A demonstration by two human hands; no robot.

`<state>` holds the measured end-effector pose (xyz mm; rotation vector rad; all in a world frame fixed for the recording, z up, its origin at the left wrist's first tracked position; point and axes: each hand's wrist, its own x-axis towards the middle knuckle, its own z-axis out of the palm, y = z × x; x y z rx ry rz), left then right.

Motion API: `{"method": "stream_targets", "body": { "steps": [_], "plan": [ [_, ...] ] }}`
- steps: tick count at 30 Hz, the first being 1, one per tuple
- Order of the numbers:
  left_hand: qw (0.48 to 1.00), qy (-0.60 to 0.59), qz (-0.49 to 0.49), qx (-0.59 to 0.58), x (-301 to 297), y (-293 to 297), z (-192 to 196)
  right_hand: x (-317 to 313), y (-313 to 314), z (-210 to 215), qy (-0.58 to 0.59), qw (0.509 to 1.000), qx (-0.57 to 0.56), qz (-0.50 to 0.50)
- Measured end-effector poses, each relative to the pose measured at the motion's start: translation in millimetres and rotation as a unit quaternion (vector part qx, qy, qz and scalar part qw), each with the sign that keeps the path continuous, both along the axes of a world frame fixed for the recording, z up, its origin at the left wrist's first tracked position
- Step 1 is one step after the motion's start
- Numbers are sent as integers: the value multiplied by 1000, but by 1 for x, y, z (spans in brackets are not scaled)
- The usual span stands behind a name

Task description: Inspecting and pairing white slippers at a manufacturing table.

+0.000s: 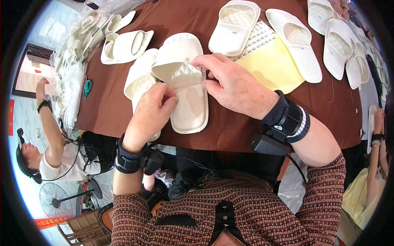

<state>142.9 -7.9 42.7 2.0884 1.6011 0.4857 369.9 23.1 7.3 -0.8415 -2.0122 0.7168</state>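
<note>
A white slipper (190, 108) with a quilted footbed lies before me on the brown tablecloth, its toe away from me. My left hand (154, 108) is pinched closed at the left side of its sole; what the fingertips hold is too small to make out. Curled over the slipper's right side, my right hand (236, 84) has its index fingertip on the strap and its thumb at the sole's edge. A faint line runs across the footbed between my hands. A second white slipper (139, 82) lies close on the left, partly behind my left hand.
Far left are more white slippers (128, 46), a plastic-wrapped pile (74, 65) and teal scissors (86, 89). A yellow sticker sheet (273, 67) lies right, partly under a slipper (234, 28). Other slippers (295, 45) lie farther right. People are at both sides; a fan (55, 201) stands lower left.
</note>
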Motion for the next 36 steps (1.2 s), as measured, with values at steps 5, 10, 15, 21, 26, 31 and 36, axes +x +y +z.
{"method": "stream_targets", "body": {
  "steps": [5,10,15,21,26,31,36],
  "plan": [
    [1000,-11,-3,13,2,-1,0,0,1,1,3,1000,-12,2],
    [999,-28,-1,15,2,-1,-2,0,1,1,-4,1000,-13,2],
    [999,-30,22,3,4,-2,0,1,0,2,-13,1000,-14,-3],
    [996,-67,54,26,1,-15,4,0,-1,4,-3,1000,-17,4],
    [983,-9,-27,183,5,-37,4,0,-1,4,-2,1000,-18,1],
    [968,54,-96,227,7,-49,0,-1,-1,4,-9,1000,-20,-3],
    [950,121,-126,260,8,-52,-1,-1,0,4,-16,1000,-19,1]
  ]
}}
